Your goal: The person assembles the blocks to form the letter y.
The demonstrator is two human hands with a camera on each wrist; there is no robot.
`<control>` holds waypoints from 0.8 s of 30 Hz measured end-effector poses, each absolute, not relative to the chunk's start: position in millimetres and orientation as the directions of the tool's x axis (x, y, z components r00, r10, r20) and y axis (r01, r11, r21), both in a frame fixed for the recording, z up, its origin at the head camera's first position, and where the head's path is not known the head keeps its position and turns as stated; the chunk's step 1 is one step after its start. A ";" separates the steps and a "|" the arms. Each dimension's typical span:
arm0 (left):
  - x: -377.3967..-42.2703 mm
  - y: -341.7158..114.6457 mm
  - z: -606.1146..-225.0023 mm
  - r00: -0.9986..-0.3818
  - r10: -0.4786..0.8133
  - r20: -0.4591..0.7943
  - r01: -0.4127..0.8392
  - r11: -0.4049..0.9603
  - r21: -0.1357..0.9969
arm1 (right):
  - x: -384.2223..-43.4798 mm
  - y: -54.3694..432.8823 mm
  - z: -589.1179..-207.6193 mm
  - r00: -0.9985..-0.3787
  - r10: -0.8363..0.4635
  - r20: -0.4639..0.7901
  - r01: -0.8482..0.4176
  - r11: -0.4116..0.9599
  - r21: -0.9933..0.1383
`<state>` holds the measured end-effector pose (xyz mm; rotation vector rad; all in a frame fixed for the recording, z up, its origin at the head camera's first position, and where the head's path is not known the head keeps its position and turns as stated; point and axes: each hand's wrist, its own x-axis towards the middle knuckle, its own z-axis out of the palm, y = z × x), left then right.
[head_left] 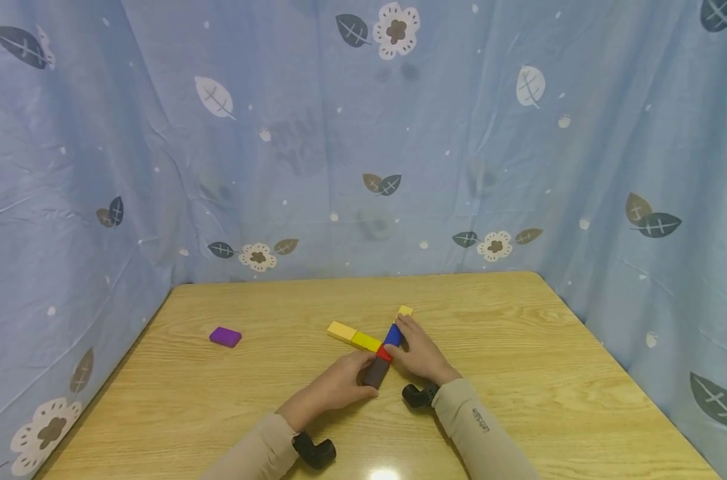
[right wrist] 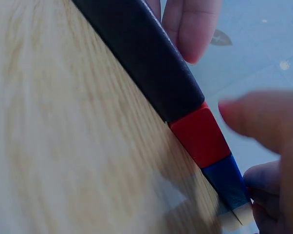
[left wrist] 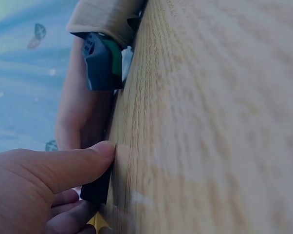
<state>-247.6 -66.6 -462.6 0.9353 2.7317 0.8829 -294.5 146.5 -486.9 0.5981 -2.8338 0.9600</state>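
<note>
Several blocks lie end to end on the table in a Y shape. A dark brown block (head_left: pixel 376 373) forms the near stem, and my left hand (head_left: pixel 339 383) holds it between thumb and fingers. A small red block (head_left: pixel 384 352) sits at the junction. The far right branch has a blue block (head_left: pixel 392 335) and a pale yellow block (head_left: pixel 405 311). A bright yellow block (head_left: pixel 366 341) and a light tan-yellow block (head_left: pixel 342 331) make the left branch. My right hand (head_left: pixel 422 352) rests beside the blue block, its fingers touching it; the thumb (right wrist: pixel 253 117) appears off the red block.
A purple block (head_left: pixel 225 337) lies apart on the left of the wooden table (head_left: pixel 519 347). Blue patterned curtains (head_left: pixel 315 133) hang along the back and both sides. Black wrist devices (head_left: pixel 314 451) sit on both wrists, close to the tabletop.
</note>
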 end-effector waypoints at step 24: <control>-245.0 -123.4 -450.5 -0.876 0.480 0.052 0.368 0.593 0.717 | -271.0 134.5 -484.7 -0.899 -0.363 0.246 -0.437 0.707 -0.555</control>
